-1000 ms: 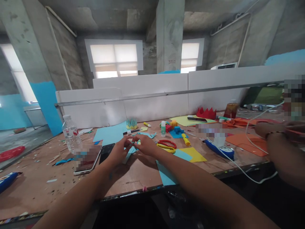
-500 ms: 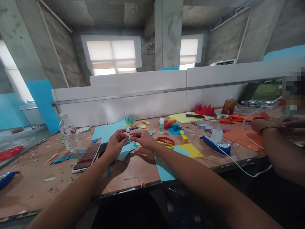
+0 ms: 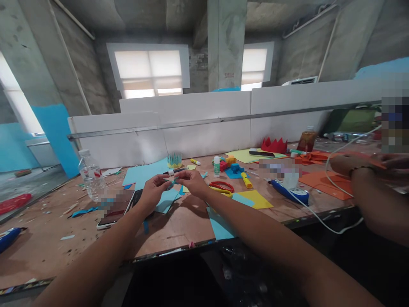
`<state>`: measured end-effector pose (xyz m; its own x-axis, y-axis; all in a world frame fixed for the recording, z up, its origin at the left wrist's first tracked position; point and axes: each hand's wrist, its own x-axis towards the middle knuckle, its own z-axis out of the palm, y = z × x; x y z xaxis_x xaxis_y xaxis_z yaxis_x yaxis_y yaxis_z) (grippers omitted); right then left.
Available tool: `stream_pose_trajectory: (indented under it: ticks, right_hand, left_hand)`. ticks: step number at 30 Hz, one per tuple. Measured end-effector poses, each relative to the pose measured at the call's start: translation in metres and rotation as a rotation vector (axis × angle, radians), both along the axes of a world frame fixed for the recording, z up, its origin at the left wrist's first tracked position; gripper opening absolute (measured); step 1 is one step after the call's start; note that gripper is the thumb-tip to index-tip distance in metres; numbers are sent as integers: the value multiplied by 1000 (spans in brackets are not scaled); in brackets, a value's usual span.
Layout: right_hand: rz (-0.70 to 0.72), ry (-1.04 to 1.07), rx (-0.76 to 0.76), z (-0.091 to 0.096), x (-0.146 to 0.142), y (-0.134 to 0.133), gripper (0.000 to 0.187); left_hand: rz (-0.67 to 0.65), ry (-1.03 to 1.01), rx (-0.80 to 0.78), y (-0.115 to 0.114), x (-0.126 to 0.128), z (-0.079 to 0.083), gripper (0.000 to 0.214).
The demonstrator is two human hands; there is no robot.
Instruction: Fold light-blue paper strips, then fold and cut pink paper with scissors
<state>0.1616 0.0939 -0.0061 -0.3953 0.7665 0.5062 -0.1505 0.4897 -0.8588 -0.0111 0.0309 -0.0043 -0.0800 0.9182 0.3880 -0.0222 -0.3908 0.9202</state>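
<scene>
The small teal paper piece [image 3: 173,182] is held just above the middle of the surface [image 3: 179,230], pinched from both sides by the fingertips of the left hand [image 3: 152,190] and the right hand [image 3: 193,183]. Against one second earlier, both hands have risen slightly, lifting the piece clear of the light blue sheet [image 3: 166,201]; the shaping appears to proceed in mid-air. The scissors [image 3: 223,188] lie untouched just right of the hands.
</scene>
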Motion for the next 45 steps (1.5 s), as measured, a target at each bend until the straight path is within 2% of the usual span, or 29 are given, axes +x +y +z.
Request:
stream_pose_trajectory:
  ticks: [4,8,11,16,21,27,33,40,45]
  right_hand:
    - [32,58,-27,-2,0,4,35]
    - [52,69,-34,1,2,1,39]
    - [76,55,-26,4,1,-6,39]
    - [96,32,0,8,-1,-15,36]
    - [57,3,-19,5,-1,-12,39]
    - [-35,-89,-14,2,1,-7,26]
    - [-59,-219,62,3,6,-6,28]
    - [-64,-314,271,8,8,-11,15]
    - [-84,-383,354,11,10,-15,15]
  left_hand:
    - [-30,-20,33,0,0,0,46]
    - [-44,-37,44,0,-1,-1,38]
    - [-18,-38,39,1,-2,-2,28]
    - [45,29,24,0,-3,0,23]
    - [86,146,58,-5,-1,5,27]
    - [141,253,81,-6,-2,5,26]
    - [149,330,99,-3,-5,3,26]
    - [196,421,160,-5,-5,3,15]
    - [178,425,186,-9,0,5,11]
